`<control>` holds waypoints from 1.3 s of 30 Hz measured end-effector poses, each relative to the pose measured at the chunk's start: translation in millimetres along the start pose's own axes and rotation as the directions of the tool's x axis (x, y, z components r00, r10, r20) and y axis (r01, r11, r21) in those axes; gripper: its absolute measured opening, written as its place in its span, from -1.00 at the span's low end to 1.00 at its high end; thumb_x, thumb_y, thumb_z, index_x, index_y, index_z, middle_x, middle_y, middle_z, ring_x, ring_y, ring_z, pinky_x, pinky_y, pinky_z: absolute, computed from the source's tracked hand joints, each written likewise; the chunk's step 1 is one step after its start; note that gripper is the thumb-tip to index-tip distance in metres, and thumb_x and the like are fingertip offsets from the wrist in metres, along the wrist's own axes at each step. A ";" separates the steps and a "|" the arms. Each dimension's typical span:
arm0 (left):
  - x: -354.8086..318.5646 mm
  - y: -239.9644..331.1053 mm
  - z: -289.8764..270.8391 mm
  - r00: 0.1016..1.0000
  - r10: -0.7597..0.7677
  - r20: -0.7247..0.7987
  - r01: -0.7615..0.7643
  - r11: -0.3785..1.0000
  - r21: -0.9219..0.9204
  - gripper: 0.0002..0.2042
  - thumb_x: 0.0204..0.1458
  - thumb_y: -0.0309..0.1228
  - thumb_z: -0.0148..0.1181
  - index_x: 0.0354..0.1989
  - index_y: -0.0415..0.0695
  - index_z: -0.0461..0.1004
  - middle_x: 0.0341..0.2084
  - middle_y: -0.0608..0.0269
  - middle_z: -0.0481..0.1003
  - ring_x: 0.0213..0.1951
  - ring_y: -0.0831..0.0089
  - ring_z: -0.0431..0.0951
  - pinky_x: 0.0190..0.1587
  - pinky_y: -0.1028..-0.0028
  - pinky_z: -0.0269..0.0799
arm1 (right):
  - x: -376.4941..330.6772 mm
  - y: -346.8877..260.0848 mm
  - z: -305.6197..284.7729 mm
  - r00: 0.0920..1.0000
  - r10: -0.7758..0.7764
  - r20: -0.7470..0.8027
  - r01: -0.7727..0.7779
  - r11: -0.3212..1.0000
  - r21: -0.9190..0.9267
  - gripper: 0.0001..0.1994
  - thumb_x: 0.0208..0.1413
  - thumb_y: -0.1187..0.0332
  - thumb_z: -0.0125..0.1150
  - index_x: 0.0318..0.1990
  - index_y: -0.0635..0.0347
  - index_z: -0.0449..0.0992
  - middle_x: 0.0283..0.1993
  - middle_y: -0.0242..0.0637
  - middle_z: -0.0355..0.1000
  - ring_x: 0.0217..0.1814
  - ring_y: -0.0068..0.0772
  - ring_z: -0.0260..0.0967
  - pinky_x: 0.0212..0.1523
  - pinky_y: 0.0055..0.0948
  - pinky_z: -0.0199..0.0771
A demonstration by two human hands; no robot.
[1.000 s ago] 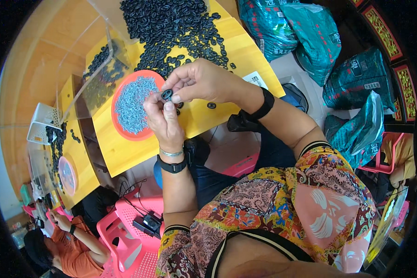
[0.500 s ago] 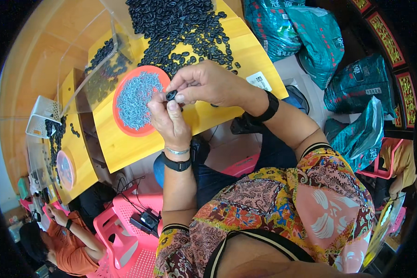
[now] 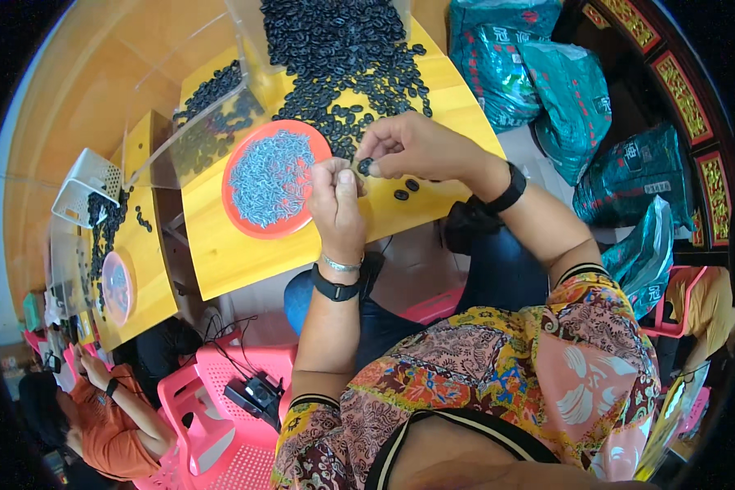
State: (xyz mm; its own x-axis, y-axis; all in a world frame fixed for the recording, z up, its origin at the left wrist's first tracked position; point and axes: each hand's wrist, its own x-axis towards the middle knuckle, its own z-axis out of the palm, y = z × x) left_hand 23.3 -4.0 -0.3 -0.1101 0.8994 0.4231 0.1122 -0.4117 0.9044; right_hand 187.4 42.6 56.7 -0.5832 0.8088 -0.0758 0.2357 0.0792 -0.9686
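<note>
My right hand (image 3: 423, 149) pinches a small black oval piece (image 3: 365, 167) between thumb and fingertips, above the yellow table (image 3: 302, 260). Close beside it on the left, my left hand (image 3: 336, 204) is closed with the thumb pressed on the curled fingers; what it grips is hidden. Just left of that hand, an orange-red bowl (image 3: 230, 214) holds a heap of small silvery metal parts (image 3: 269, 175). Two loose black oval pieces (image 3: 401, 195) lie on the table below my right hand. Beyond my hands spreads a big pile of the same black pieces (image 3: 335, 45).
A clear plastic divider (image 3: 189, 147) stands left of the bowl. On another yellow table are a white basket (image 3: 90, 188) and a pink bowl (image 3: 116, 290). Below it, a person in orange (image 3: 122, 425) sits near a pink chair (image 3: 229, 425). Green bags (image 3: 567, 98) stand at right.
My hands have moved slightly apart; the black oval piece, earlier between both, is now in my right fingertips. The whole view has shifted, and two loose pieces now show below my right hand.
</note>
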 end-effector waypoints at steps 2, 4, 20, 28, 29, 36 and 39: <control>1.8 -2.6 -3.0 0.997 -0.061 -0.045 0.057 0.995 -0.079 -0.90 0.08 -0.47 -0.06 -0.34 -0.25 0.35 -0.67 0.29 0.36 -0.60 0.58 0.34 -0.51 0.56 0.27 | 15.9 -11.6 -8.8 1.000 -0.008 0.030 0.012 0.990 -0.139 -0.82 -0.08 0.44 0.22 -0.27 0.24 0.49 -0.46 -0.39 0.43 -0.47 -0.70 0.34 -0.49 -0.66 0.31; 3.6 -3.9 -4.7 0.997 -0.063 -0.050 0.059 0.996 -0.061 -0.90 0.08 -0.48 -0.05 -0.36 -0.25 0.36 -0.67 0.30 0.36 -0.60 0.58 0.34 -0.52 0.56 0.27 | 37.0 -37.6 -16.6 0.998 -0.050 0.046 0.063 0.929 -0.364 -0.80 -0.11 0.42 0.24 -0.28 0.22 0.49 -0.43 -0.35 0.45 -0.45 -0.68 0.37 -0.46 -0.64 0.34; 13.1 -0.3 -18.1 0.971 -0.195 -0.141 0.152 0.950 -0.272 -0.88 0.12 -0.44 -0.07 -0.43 -0.18 0.33 -0.64 0.36 0.36 -0.62 0.65 0.32 -0.55 0.66 0.23 | 106.6 -0.7 -51.3 0.978 -0.169 -0.125 0.015 0.648 -0.762 -0.82 -0.10 0.39 0.23 -0.27 0.12 0.57 -0.39 -0.32 0.53 -0.33 -0.46 0.47 -0.25 -0.47 0.41; 13.3 -1.4 -13.4 0.968 -0.212 -0.135 0.167 0.944 -0.286 -0.89 0.10 -0.46 -0.05 -0.44 -0.18 0.33 -0.65 0.38 0.35 -0.62 0.69 0.30 -0.55 0.68 0.21 | 102.7 39.8 -43.3 0.989 0.006 -0.145 -0.123 0.571 -0.812 -0.78 -0.13 0.52 0.06 -0.34 0.02 0.58 -0.39 -0.25 0.51 -0.29 -0.26 0.48 -0.28 -0.32 0.44; 13.1 -1.8 -14.7 0.968 -0.214 -0.134 0.170 0.944 -0.283 -0.89 0.10 -0.46 -0.05 -0.44 -0.18 0.33 -0.65 0.38 0.35 -0.62 0.69 0.30 -0.55 0.68 0.21 | 101.9 38.1 -41.2 0.989 0.008 -0.145 -0.123 0.574 -0.810 -0.78 -0.13 0.52 0.06 -0.34 0.02 0.58 -0.39 -0.25 0.51 -0.29 -0.26 0.48 -0.28 -0.32 0.44; 13.5 -1.8 -17.9 0.967 -0.224 -0.118 0.181 0.938 -0.295 -0.89 0.11 -0.44 -0.06 -0.43 -0.16 0.35 -0.62 0.36 0.36 -0.62 0.65 0.32 -0.55 0.67 0.22 | 91.6 29.6 -37.8 0.991 -0.036 -0.130 -0.093 0.515 -0.852 -0.87 -0.10 0.41 0.09 -0.40 0.05 0.56 -0.45 -0.23 0.49 -0.33 -0.17 0.45 -0.28 -0.25 0.42; 14.6 -2.6 -17.6 0.970 -0.211 -0.117 0.172 0.944 -0.282 -0.88 0.11 -0.42 -0.07 -0.43 -0.15 0.35 -0.61 0.34 0.37 -0.62 0.61 0.35 -0.55 0.66 0.24 | 91.4 35.8 -42.8 0.994 -0.032 -0.107 -0.074 0.533 -0.843 -0.88 -0.11 0.41 0.11 -0.39 0.05 0.55 -0.47 -0.21 0.48 -0.34 -0.17 0.44 -0.30 -0.26 0.41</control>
State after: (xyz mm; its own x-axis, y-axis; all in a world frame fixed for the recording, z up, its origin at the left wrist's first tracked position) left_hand 4.1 7.6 4.4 -0.2457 0.9426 0.2261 -0.1910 -0.2757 0.9421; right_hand 175.7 144.3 25.3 -0.5037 0.8637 -0.0190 0.8241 0.4737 -0.3107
